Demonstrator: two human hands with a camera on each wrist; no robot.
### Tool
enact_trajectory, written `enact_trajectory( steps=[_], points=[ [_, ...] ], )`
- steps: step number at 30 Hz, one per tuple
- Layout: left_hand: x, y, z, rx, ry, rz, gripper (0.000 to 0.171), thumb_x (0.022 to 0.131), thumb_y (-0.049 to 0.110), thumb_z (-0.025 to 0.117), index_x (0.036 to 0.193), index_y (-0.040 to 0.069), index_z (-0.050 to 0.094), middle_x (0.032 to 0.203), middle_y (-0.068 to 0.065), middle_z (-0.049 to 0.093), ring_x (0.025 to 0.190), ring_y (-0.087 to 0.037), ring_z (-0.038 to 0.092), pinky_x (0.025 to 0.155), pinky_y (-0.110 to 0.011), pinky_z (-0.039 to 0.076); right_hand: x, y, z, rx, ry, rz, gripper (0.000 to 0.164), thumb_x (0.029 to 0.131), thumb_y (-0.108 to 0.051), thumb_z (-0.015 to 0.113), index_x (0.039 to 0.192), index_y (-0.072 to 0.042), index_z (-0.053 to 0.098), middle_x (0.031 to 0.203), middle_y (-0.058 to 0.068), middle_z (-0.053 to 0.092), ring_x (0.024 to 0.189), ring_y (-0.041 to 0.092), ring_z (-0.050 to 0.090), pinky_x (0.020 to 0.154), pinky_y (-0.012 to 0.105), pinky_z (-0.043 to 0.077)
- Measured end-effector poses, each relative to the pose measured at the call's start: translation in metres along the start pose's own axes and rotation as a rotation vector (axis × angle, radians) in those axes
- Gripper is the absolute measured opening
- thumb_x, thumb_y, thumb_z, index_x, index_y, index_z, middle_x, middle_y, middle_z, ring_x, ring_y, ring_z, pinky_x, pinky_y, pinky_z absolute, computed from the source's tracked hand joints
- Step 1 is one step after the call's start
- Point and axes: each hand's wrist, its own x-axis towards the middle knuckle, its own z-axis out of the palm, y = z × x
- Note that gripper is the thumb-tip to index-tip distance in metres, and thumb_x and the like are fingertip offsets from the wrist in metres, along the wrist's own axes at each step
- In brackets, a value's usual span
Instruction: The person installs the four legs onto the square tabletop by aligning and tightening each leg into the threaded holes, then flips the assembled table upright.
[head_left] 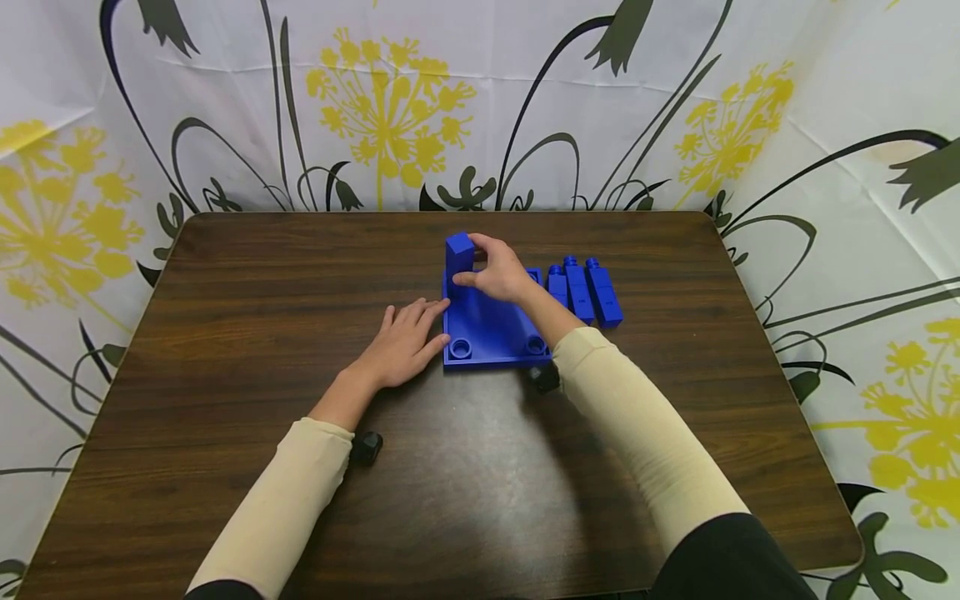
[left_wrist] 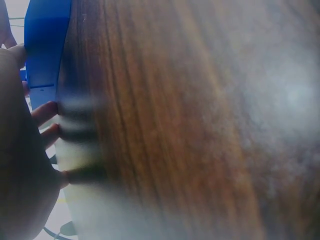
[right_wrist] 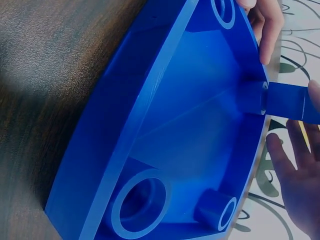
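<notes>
On the counter (head_left: 450, 500), we see the left hand (head_left: 397, 346), its fingers straight and spread, their tips at the left edge of the blue tray (head_left: 495, 325). Farther in, the right hand (head_left: 501, 271), nearer to the blue post (head_left: 459, 250) and just right of it, pinches it between thumb and fingers. The post's long axis stands roughly upright, in line with the far-left corner socket (right_wrist: 252, 97); we cannot tell how deep it sits. Right of the tray lie three loose posts (head_left: 578, 292), pointing away from us; beyond hangs a printed cloth (head_left: 525, 33).
</notes>
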Motion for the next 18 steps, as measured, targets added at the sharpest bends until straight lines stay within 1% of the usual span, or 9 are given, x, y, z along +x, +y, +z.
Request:
enact_trajectory(
  steps=[5,8,12,18],
  points=[
    [-0.0001,-0.0005,-0.0002,0.0,0.0,0.005,0.065,0.103,0.056,0.029,0.158,0.024,0.016,0.158,-0.011,0.024,0.147,-0.032,0.014,0.111,-0.065,0.001,0.0006,0.0019,0.0021,0.001,0.032,-0.005,0.042,0.086,-0.016,0.078,0.122,-0.006,0.06,0.119,0.009,0.065,0.117,0.025,0.059,0.099,0.036,0.044],
    [0.0002,-0.0006,0.0002,0.0,0.003,0.006,0.065,0.103,0.056,0.029,0.158,0.024,0.017,0.158,-0.011,0.024,0.147,-0.032,0.014,0.111,-0.065,0.002,0.001,0.003,0.0036,0.007,0.048,-0.001,0.037,0.085,-0.017,0.079,0.116,-0.006,0.062,0.115,0.009,0.066,0.114,0.024,0.061,0.097,0.036,0.045],
    [0.0004,-0.0003,0.0003,0.0,0.001,0.005,0.065,0.103,0.055,0.03,0.158,0.024,0.017,0.158,-0.012,0.024,0.147,-0.032,0.014,0.111,-0.066,0.002,0.0011,0.0034,0.0039,0.005,0.05,0.006,0.036,0.084,-0.018,0.08,0.114,-0.007,0.061,0.114,0.009,0.067,0.112,0.024,0.062,0.096,0.037,0.046],
    [0.0009,-0.0004,0.0005,0.005,0.005,0.002,0.064,0.104,0.054,0.031,0.158,0.024,0.017,0.158,-0.011,0.025,0.147,-0.032,0.014,0.111,-0.065,0.002,-0.0001,0.0017,0.0033,-0.022,0.026,0.008,0.036,0.086,-0.016,0.078,0.115,-0.007,0.06,0.117,0.01,0.066,0.115,0.025,0.06,0.097,0.038,0.045]
  ],
)
